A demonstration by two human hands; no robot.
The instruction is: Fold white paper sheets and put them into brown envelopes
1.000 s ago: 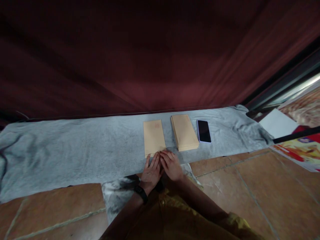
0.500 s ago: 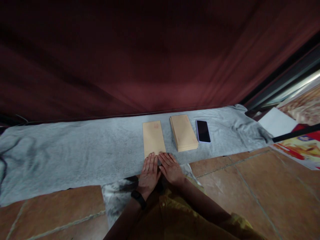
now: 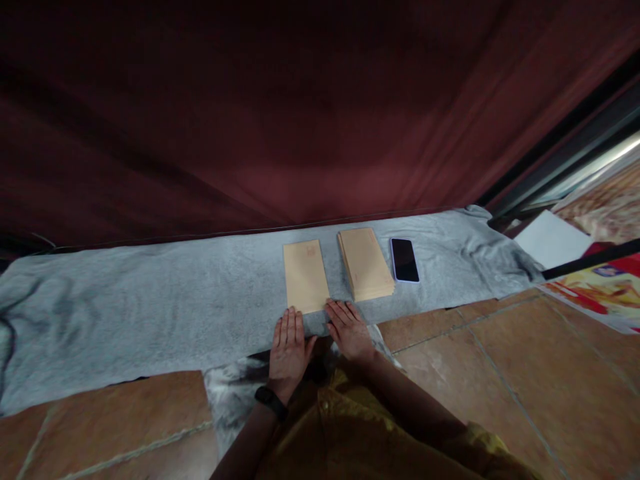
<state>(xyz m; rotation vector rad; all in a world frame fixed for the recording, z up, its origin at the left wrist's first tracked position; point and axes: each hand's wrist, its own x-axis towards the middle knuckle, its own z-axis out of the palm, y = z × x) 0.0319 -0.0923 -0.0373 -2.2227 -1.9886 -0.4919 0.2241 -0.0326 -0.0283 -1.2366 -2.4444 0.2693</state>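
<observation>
A single tan envelope [image 3: 305, 275] lies flat on a grey cloth [image 3: 150, 307]. Just to its right sits a stack of like envelopes [image 3: 365, 272]. My left hand [image 3: 287, 349] rests flat on the cloth, fingers stretched out, its tips just below the envelope's near left corner. My right hand [image 3: 350, 328] also lies flat and open, fingertips at the envelope's near right corner. Neither hand holds anything. A dark band is on my left wrist.
A black phone [image 3: 404, 259] lies on the cloth right of the stack. A dark red curtain [image 3: 300, 113] hangs behind. Brown floor tiles [image 3: 500, 373] lie in front. A white sheet [image 3: 547, 240] and a colourful printed sheet [image 3: 600, 293] are at the far right.
Both hands have slid back off the single envelope's near edge and moved apart, the left one further toward me. The envelope stays flat on the cloth.
</observation>
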